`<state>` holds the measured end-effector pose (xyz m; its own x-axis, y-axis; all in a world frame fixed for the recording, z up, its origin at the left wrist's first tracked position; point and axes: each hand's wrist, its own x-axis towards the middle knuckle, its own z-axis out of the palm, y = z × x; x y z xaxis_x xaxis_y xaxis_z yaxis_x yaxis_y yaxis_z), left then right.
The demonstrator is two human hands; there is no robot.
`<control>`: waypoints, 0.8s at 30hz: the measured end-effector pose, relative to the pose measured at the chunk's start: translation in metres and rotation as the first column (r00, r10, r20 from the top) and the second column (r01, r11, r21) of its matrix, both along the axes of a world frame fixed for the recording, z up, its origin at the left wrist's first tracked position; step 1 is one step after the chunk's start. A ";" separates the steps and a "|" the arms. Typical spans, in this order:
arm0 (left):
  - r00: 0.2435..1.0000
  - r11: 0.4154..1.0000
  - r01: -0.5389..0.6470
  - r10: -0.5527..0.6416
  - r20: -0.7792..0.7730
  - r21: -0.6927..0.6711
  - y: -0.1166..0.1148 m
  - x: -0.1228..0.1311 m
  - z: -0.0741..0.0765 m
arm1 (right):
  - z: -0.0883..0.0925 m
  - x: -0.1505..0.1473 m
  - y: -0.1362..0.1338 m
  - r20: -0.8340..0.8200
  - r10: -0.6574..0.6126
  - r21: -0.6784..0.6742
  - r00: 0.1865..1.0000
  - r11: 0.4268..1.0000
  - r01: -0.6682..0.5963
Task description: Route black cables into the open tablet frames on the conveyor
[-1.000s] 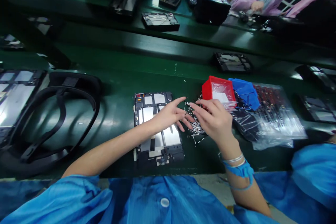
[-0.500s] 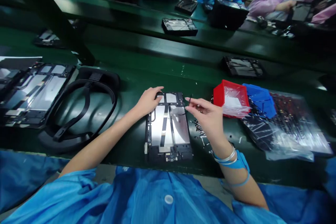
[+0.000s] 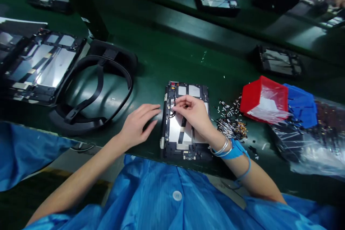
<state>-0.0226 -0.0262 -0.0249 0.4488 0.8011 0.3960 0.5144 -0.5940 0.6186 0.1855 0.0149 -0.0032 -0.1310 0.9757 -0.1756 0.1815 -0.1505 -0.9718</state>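
An opened tablet (image 3: 172, 133) lies on the green bench before me, its silvery inside and black flat cables facing up. My right hand (image 3: 192, 111) reaches over it, thumb and forefinger pinched at its left side on a short, thin black piece (image 3: 174, 100), mostly covered by the fingers. Just below the fingertips, a curved black cable (image 3: 171, 115) runs along the tablet's left side. My left hand (image 3: 140, 124) hovers left of the tablet, fingers apart and holding nothing. A heap of small black, white and gold-tipped parts (image 3: 231, 127) lies right of the tablet.
Right of the heap stand a red bin (image 3: 250, 97) and a blue bin (image 3: 303, 106), with clear plastic bags (image 3: 318, 154) beside them. A black headband-like frame (image 3: 99, 90) and another opened tablet (image 3: 40, 66) sit left. A dark post (image 3: 83, 7) rises behind; more devices lie further back.
My left hand has let go of the tablet's upper left edge and drawn back leftward. My right hand has crossed from the tablet's right edge to its left side. The view has tilted down.
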 end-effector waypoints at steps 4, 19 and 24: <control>0.977 0.985 0.096 -0.065 -0.202 0.147 -0.010 0.003 -0.006 | 0.001 -0.001 -0.002 0.126 -0.023 0.042 0.992 0.999 0.018; 0.946 0.959 0.122 -0.034 -0.322 0.258 -0.009 0.010 -0.002 | 0.017 0.015 0.015 0.393 0.163 -0.061 0.905 0.987 -0.151; 0.917 0.954 0.166 -0.055 -0.396 0.251 -0.007 0.015 0.005 | 0.016 0.015 0.017 0.427 0.166 -0.060 0.889 0.986 -0.156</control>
